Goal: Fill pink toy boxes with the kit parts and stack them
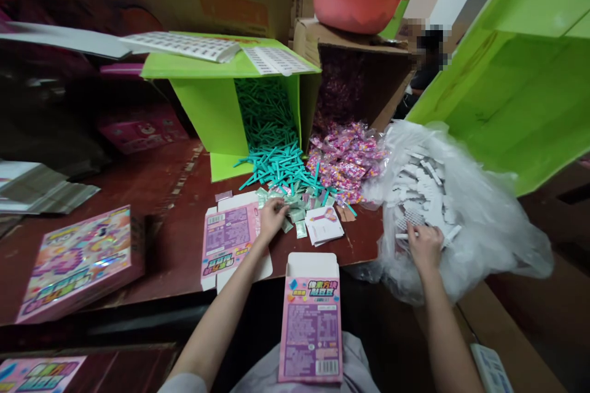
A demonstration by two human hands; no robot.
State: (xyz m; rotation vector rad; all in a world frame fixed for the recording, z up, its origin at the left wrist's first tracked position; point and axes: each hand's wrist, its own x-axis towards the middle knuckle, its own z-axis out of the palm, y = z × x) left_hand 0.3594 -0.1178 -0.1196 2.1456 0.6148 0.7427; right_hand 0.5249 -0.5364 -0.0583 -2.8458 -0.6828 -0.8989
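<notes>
Small foil packets point(295, 209) at table centre are pinched by the left hand point(271, 216), white plastic pieces point(417, 187) in the clear bag point(483, 227) at 3 o'clock are gripped by the right hand point(424, 245), with an open pink carton point(311, 325) at 6 o'clock and teal sticks point(276, 166) at 12.

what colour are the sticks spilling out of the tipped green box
Teal, a blue-green. The sticks spill from the green box onto the table, seen best in the head view, beyond the left hand.
</notes>
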